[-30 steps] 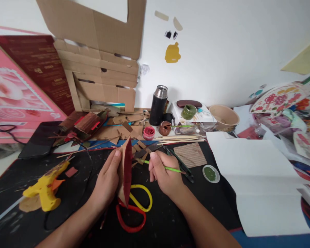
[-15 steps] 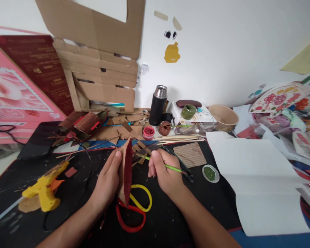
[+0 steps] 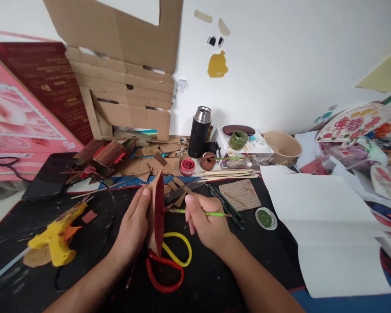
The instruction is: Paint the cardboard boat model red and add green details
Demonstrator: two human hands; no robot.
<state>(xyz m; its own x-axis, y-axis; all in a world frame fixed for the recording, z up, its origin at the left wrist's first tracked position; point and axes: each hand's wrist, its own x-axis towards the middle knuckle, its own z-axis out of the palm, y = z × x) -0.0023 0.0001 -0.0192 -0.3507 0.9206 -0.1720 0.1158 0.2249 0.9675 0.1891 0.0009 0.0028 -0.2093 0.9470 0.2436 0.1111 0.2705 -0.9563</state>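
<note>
From my head camera, my left hand [image 3: 135,221] is closed around the cardboard piece [image 3: 155,213], upright in front of me, its dark red face turned toward my right hand [image 3: 210,219]. My right fingers pinch the paintbrush [image 3: 220,214] along its green handle, and the tip meets the red face, or nearly so; I can't tell how firmly. To paint well, I'd judge, I want light, even strokes, the left grip steady and my thumb off the wet side.

Under the piece's lower end lie the scissors [image 3: 166,288], whose loops could catch it if I dip low. Loose pens [image 3: 228,206] lie just beyond my right hand. The red paint jar [image 3: 187,167] stands farther back, with card scraps between, beside the brown paint jar [image 3: 208,161]. The glue gun [image 3: 54,241] lies well apart to my left.
</note>
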